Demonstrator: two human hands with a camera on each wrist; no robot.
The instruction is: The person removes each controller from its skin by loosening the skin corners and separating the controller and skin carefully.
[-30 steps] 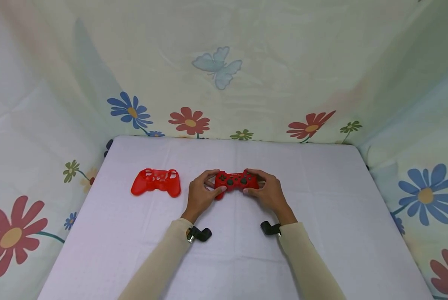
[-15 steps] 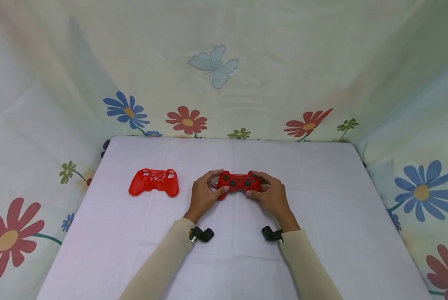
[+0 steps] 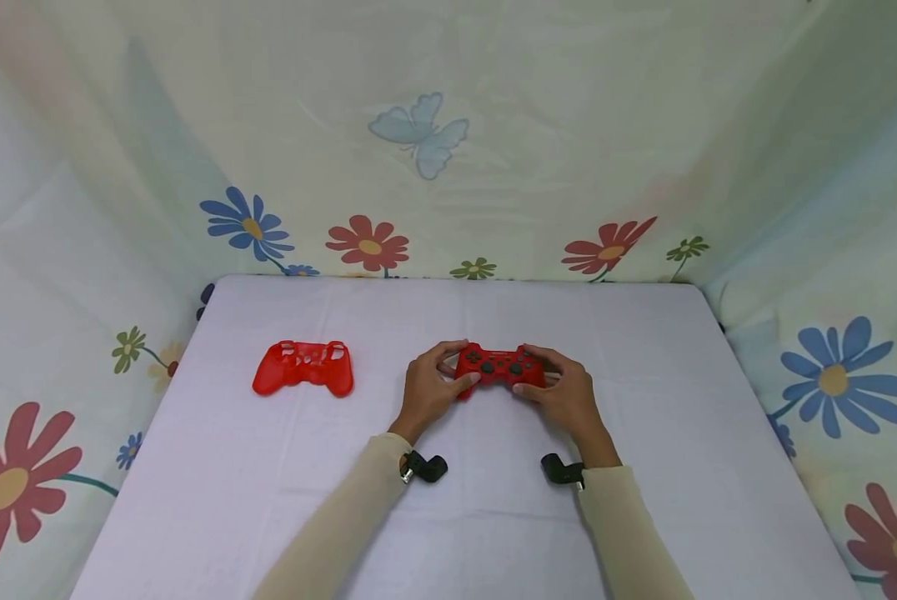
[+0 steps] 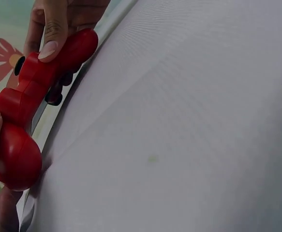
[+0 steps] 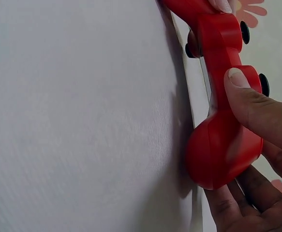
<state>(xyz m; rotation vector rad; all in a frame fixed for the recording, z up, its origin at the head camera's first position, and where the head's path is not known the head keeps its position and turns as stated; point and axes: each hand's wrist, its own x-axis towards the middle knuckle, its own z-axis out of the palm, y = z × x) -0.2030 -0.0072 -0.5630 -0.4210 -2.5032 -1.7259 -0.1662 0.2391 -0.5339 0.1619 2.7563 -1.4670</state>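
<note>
Both hands hold a red game controller with dark thumbsticks, close over the white-covered table. My left hand grips its left end, thumb on the near face and fingers behind. On the other end my right hand has the same kind of grip. The right wrist view shows the controller edge-on, with the right thumb pressing its front edge. In the left wrist view the red controller runs up the left side between both hands. To the left lies a red silicone controller cover with cut-out holes.
The table has a white cloth and rounded far corners. Behind it and at both sides hangs a pale curtain printed with flowers and a butterfly. A black camera sits on each wrist.
Both hands and the controller have shifted to the right in the head view, the grip unchanged. The view itself has drifted slightly; the red cover stays in place on the table.
</note>
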